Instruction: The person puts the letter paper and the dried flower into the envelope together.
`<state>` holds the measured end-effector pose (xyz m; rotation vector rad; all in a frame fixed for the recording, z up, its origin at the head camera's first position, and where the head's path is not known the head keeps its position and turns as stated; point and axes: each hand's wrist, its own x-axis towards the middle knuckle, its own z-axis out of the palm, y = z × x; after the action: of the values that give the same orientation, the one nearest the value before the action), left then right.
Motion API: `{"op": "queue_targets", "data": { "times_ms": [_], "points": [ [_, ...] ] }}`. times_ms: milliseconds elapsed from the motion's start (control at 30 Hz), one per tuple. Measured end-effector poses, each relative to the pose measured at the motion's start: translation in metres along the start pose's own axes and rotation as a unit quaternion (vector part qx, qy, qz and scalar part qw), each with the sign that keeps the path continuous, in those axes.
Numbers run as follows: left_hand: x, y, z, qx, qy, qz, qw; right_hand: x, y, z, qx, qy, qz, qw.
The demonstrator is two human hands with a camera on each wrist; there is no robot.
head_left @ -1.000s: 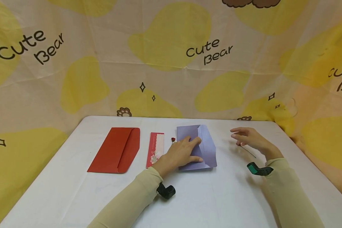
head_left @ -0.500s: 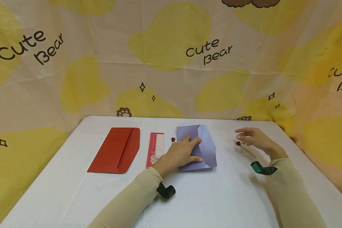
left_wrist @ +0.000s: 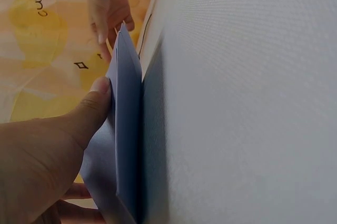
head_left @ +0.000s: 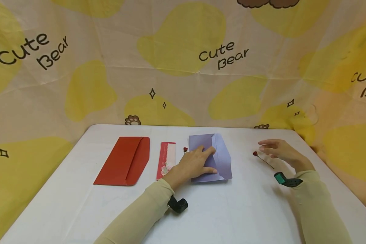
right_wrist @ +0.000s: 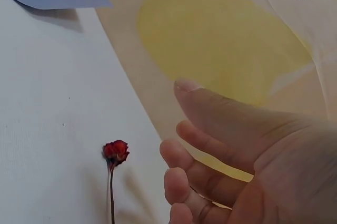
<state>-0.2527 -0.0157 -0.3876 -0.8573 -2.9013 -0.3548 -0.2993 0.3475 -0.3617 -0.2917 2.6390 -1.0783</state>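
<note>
A light purple envelope point(head_left: 224, 156) lies on the table with its flap toward the right. My left hand point(head_left: 193, 163) rests on it, fingers spread and thumb on the paper; the left wrist view shows the thumb point(left_wrist: 97, 100) against its surface. My right hand point(head_left: 282, 152) hovers with loosely bent fingers and holds nothing. Just left of that hand lies a small dried red rose point(head_left: 255, 154) on a thin stem; in the right wrist view the rose point(right_wrist: 116, 153) is apart from the fingertips. Another little red rose point(head_left: 185, 149) sits beside the envelope, its stem partly hidden by my left hand.
A pink and white card point(head_left: 163, 159) with printed flowers lies left of my left hand, its lower corner partly covered. Further left is a red envelope point(head_left: 119, 162). The white table point(head_left: 225, 210) meets a patterned cloth backdrop point(head_left: 177, 98) at its far edge.
My right hand has moved right and slightly toward me, away from the rose, which now shows fully on the table. The left hand and purple envelope have stayed in place.
</note>
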Motion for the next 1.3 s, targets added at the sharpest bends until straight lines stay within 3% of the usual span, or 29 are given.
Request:
{"op": "queue_targets", "data": {
  "times_ms": [667,933,1300],
  "points": [
    [0.001,0.000,0.001,0.005,-0.002,0.000,1.0000,0.000,0.022,0.001,0.015,-0.043,0.051,0.998],
    [0.002,0.000,0.001,0.007,-0.002,0.000,1.0000,0.000,0.023,0.003,-0.013,-0.036,0.030,0.999],
    [0.002,-0.002,0.002,0.004,0.000,-0.001,1.0000,0.005,0.022,0.006,-0.032,-0.023,0.049,0.998]
  ]
}}
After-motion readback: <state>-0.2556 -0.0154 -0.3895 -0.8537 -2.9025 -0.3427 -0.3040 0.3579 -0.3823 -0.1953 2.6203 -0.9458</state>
